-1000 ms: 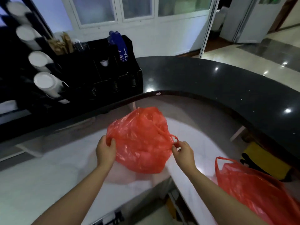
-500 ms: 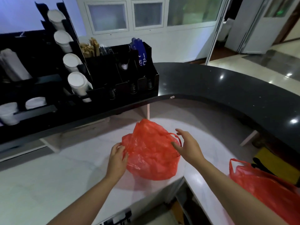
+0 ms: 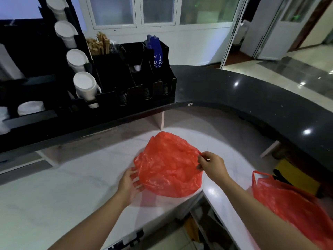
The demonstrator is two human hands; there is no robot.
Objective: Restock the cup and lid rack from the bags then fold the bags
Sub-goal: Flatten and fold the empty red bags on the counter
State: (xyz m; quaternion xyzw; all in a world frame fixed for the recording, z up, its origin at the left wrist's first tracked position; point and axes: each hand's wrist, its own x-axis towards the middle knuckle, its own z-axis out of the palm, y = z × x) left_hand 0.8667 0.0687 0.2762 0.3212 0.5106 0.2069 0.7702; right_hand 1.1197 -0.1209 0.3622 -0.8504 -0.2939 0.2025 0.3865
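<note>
Two hands on a red plastic bag [image 3: 167, 166] lying on the white counter [image 3: 54, 195]: left hand [image 3: 130, 184] flat-fingered against its left edge, right hand [image 3: 211, 165] pinching its right rim. Cup rack [image 3: 115, 76] beyond.

Second red bag [image 3: 295, 210] at lower right runs off the frame edge. Left hand [image 3: 130, 184] fingertips slip under the red bag [image 3: 169, 168], hidden. Rack [image 3: 108, 76] cut off at left edge; white lettering on blue packet [image 3: 155, 51] unreadable.
</note>
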